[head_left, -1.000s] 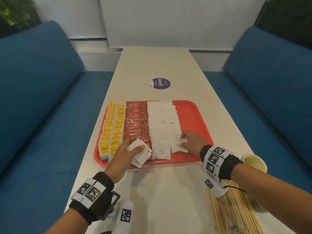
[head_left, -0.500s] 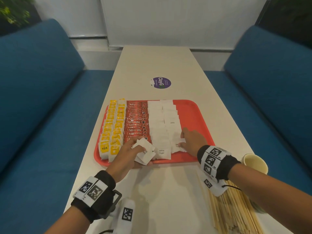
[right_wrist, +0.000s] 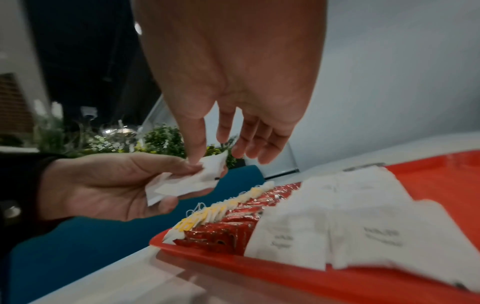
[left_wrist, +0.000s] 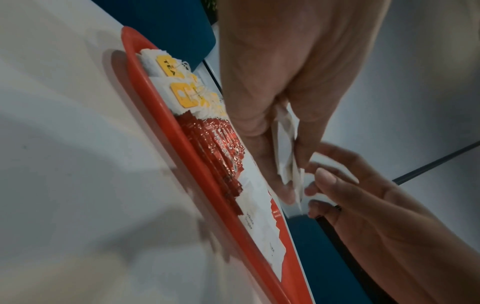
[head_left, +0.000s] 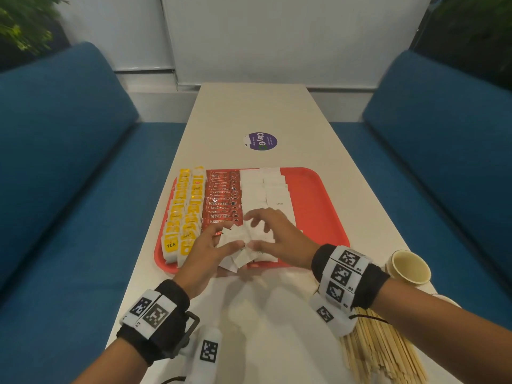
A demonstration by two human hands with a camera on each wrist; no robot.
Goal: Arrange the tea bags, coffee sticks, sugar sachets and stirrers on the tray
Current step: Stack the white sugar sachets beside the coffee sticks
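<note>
A red tray (head_left: 327,195) holds rows of yellow tea bags (head_left: 182,217), red coffee sticks (head_left: 221,206) and white sugar sachets (head_left: 266,189). Above its near edge my left hand (head_left: 230,242) grips a loose bunch of sugar sachets (head_left: 238,256) between thumb and fingers. My right hand (head_left: 257,231) hovers at the bunch with its fingers spread, and its thumb touches the top sachet (right_wrist: 213,166). In the left wrist view the bunch (left_wrist: 284,148) sticks out of my left hand (left_wrist: 288,164). Wooden stirrers (head_left: 382,353) lie on the table at the near right, under my right forearm.
A paper cup (head_left: 410,268) stands on the table right of the tray, near my right wrist. A round purple sticker (head_left: 261,141) lies on the table beyond the tray. Blue sofas (head_left: 69,162) flank the table. The tray's right strip is bare red.
My right hand left the sachets at the tray's near right and moved left and up to the bunch. My left hand lifted the bunch slightly over the tray's edge.
</note>
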